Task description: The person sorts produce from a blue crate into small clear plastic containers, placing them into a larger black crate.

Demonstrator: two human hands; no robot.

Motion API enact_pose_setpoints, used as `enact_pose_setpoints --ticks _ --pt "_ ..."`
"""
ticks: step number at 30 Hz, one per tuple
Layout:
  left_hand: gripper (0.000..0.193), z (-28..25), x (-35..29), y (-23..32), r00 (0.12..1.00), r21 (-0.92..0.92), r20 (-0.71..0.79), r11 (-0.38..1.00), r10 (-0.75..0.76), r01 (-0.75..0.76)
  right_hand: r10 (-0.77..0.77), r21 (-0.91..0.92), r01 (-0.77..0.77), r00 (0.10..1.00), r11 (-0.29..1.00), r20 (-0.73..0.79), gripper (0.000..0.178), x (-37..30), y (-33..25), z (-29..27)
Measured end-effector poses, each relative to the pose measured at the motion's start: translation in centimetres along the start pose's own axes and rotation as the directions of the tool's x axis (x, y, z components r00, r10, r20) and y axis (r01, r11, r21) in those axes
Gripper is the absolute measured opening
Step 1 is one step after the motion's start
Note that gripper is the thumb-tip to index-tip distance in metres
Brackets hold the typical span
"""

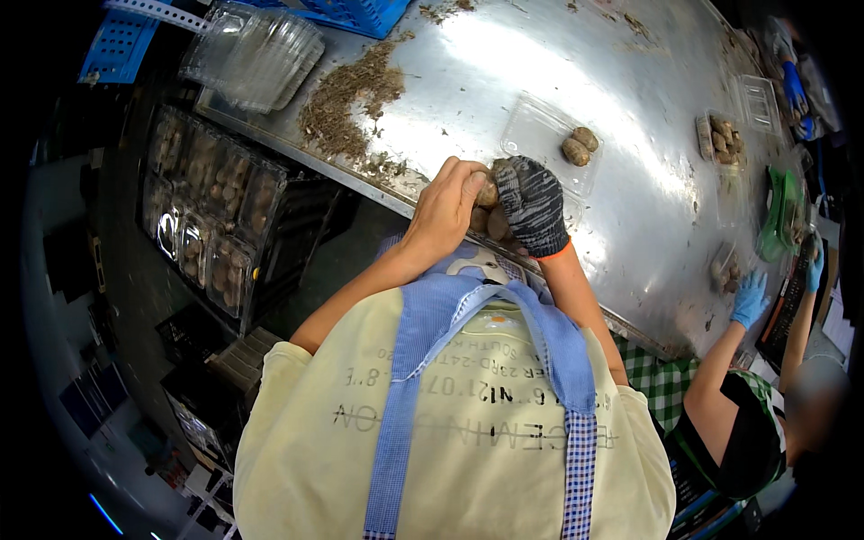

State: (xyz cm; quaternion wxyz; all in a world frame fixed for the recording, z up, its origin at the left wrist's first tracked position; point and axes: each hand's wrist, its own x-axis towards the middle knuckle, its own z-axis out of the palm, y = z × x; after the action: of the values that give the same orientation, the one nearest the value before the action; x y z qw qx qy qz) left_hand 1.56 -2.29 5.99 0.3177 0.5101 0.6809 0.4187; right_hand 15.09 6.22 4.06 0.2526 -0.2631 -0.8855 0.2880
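My bare left hand [445, 205] is closed with thumb and fingers on a round brown tuber [487, 192] at the table's near edge. Against the same tuber, my right hand [535, 205], in a grey-black knit glove with an orange cuff, curls its fingers round; they partly hide what they grip. More brown tubers [498, 223] sit just below both hands, partly covered by them. Beyond the glove lies an opened clear plastic box [529, 126], with two tubers [580, 146] at its right side.
Loose soil [346, 103] is heaped at left beside stacked clear boxes [256, 58] and a blue crate [360, 13]. A black crate [283, 229] of packed tuber boxes stands lower left. At right are a co-worker's blue-gloved hand [750, 299], a filled box [723, 139] and green netting [781, 211].
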Motion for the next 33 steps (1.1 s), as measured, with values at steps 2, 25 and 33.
enact_pose_setpoints --ticks 2,25,33 --pt "0.026 -0.3 0.1 -0.2 0.999 -0.076 -0.026 0.996 0.041 -0.043 0.011 0.078 -0.009 1.000 0.997 -0.022 0.027 -0.8 1.1 1.5" --pt "0.048 0.3 0.6 -2.8 0.778 -0.759 0.467 0.261 -0.421 0.596 0.382 0.676 -0.456 0.884 0.579 0.269 0.044 0.7 -1.0 0.6" --pt "0.036 2.4 0.8 -2.2 0.958 -0.070 0.217 0.976 -0.185 0.205 0.588 0.284 -0.537 0.797 0.795 -0.138 0.048 -1.1 3.9 -1.8"
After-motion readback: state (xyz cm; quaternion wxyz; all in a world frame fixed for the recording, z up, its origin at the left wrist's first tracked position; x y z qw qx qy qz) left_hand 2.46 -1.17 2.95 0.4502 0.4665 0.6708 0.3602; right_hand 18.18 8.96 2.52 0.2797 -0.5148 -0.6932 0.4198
